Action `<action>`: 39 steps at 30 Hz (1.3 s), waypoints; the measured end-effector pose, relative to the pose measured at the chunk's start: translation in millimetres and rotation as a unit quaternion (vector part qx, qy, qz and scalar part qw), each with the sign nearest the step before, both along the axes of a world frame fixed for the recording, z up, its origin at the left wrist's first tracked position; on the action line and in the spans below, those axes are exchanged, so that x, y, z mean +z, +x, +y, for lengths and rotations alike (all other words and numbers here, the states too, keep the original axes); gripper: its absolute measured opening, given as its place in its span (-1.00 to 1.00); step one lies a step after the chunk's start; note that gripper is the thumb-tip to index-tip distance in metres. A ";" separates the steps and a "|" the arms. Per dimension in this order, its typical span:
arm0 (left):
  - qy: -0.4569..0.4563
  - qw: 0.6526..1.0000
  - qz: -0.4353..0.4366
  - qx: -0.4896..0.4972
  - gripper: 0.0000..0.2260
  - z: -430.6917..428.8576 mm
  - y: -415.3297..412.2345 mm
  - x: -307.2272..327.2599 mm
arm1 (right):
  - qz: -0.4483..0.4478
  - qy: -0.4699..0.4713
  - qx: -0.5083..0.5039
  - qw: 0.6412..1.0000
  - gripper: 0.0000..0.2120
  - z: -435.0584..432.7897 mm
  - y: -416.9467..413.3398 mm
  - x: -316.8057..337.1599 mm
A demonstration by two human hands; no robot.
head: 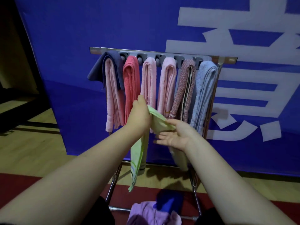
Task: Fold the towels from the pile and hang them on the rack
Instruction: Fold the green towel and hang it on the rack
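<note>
The green towel (159,122) is in the air in front of the rack (146,51), draped between both hands like a saddle: its folded ridge runs left to right, and its tails hang down towards the floor, the longer, striped one below the left hand (141,116). That hand grips the ridge from above, its fingers curled into the cloth. The right hand (177,137) lies palm up just beside it with the fingers (163,136) straight and spread, so it carries the right end of the fold over the thumb side and does not clamp it. The rack stands directly beyond the towel, so the hang looks like a push away from the body, and the left hand is the nearer to it. The ridge runs along the rack's top bar, while the hung towels – from the coral towel (130,88) to the light blue towel (204,95) – sit edge-on, so the fold likely needs a quarter turn first. I cannot tell whether a free arm remains. The pile – a purple towel (146,213) and a blue cloth (169,199) – lies low and near, at the rack's foot.
</note>
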State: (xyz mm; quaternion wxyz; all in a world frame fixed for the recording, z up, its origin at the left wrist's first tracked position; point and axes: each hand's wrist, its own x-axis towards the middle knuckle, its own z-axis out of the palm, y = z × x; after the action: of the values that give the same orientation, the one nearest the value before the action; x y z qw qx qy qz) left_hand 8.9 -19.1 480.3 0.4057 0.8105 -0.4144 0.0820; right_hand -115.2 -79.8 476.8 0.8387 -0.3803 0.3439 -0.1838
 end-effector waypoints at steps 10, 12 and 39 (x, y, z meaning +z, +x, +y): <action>0.011 0.998 -0.060 -0.026 -0.89 5.0 -6.9 15.4 | 0.159 -0.421 -0.062 0.891 -0.71 10.0 19.0 -14.5; 0.024 0.996 -0.083 -0.037 -0.92 5.0 -7.7 16.6 | 0.202 -0.517 -0.073 0.828 -0.60 9.3 18.9 -16.4; 0.004 0.997 -0.049 0.055 -0.75 0.2 -4.7 -26.5 | 0.205 -0.660 -0.046 0.721 -0.47 2.7 26.6 4.8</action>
State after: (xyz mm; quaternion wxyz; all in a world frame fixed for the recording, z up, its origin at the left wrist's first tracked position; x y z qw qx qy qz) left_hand 4.1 -18.9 453.7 0.3765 0.8287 -0.3892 0.1417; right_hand -88.7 -77.1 481.6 0.2749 -0.8495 0.3166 -0.3203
